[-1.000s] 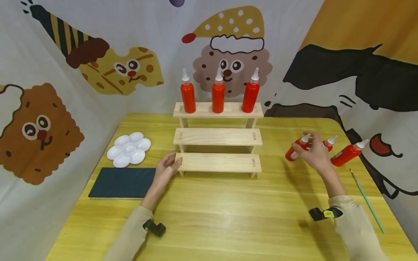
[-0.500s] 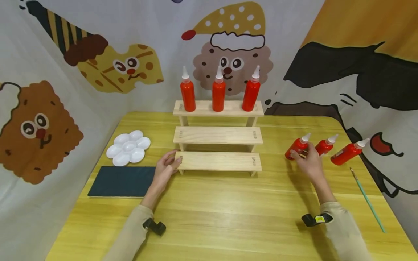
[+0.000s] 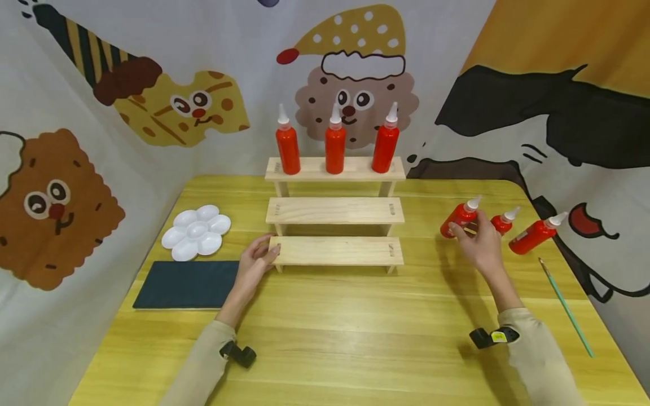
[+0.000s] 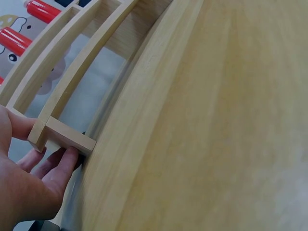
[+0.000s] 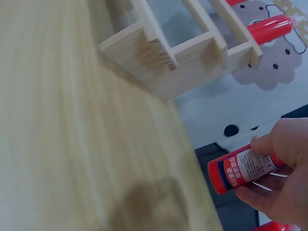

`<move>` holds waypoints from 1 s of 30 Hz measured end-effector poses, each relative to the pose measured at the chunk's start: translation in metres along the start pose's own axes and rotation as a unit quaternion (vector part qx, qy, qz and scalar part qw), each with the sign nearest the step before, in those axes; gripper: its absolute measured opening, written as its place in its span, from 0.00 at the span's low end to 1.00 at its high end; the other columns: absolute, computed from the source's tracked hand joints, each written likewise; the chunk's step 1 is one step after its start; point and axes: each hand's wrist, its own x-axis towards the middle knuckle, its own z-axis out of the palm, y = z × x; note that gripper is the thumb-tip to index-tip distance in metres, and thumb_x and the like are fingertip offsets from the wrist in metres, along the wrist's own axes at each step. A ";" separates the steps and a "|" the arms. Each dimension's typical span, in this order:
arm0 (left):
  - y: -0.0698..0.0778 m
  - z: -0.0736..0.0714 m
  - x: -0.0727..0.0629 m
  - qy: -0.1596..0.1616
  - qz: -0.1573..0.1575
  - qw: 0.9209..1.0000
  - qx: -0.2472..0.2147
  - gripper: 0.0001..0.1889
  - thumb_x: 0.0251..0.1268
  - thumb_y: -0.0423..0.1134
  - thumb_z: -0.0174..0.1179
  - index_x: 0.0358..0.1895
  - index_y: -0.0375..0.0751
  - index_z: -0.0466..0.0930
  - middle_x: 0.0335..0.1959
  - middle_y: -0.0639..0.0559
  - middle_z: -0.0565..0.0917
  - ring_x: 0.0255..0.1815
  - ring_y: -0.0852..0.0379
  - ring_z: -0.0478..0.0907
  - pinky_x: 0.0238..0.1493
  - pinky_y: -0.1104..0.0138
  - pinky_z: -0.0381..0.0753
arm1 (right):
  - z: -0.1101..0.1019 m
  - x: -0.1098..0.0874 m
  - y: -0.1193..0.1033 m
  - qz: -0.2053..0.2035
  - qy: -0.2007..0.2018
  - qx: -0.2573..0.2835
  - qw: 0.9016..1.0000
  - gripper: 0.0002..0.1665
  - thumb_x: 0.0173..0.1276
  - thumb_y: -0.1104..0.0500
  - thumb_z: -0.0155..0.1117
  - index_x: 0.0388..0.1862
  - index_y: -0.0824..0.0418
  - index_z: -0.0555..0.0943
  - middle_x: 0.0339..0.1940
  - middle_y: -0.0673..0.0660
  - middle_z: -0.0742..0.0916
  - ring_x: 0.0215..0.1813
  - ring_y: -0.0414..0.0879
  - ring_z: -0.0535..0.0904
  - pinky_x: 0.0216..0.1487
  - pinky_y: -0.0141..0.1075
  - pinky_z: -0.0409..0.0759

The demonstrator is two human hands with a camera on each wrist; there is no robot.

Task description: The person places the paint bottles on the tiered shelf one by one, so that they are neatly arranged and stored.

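Observation:
A three-tier wooden stand (image 3: 335,251) stands on the table. My left hand (image 3: 255,262) grips the left end of its lowest tier. The left wrist view has the thumb over the board and fingers against the side support (image 4: 70,137). At the right, my right hand (image 3: 479,245) holds a red paint bottle (image 3: 457,220) with a white pointed nozzle, slightly tilted. Its white printed label (image 5: 250,164) shows in the right wrist view, thumb on one side, fingers on the other. Close by are two more red bottles, one (image 3: 501,224) partly behind the hand, another (image 3: 532,239) to its right.
Three red bottles (image 3: 335,149) stand spaced along the top tier. On the left lie a white flower-shaped palette (image 3: 197,231) and a dark rectangular board (image 3: 185,285). A green paintbrush (image 3: 566,310) lies near the table's right edge. A printed curtain hangs behind.
My right hand has drawn back from over the bottles, taken hold of the leftmost loose one and moved it slightly up and away. My left hand stays on the stand.

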 end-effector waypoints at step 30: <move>0.001 0.000 -0.003 0.002 -0.003 1.000 0.006 0.26 0.74 0.41 0.61 0.72 0.47 0.71 0.67 0.38 0.78 0.53 0.62 0.81 0.49 0.69 0.82 | 0.000 0.011 -0.120 -0.072 -0.058 0.028 0.995 0.31 0.72 0.56 0.67 0.69 0.65 0.71 0.60 0.67 0.84 0.59 0.62 0.82 0.60 0.54 0.80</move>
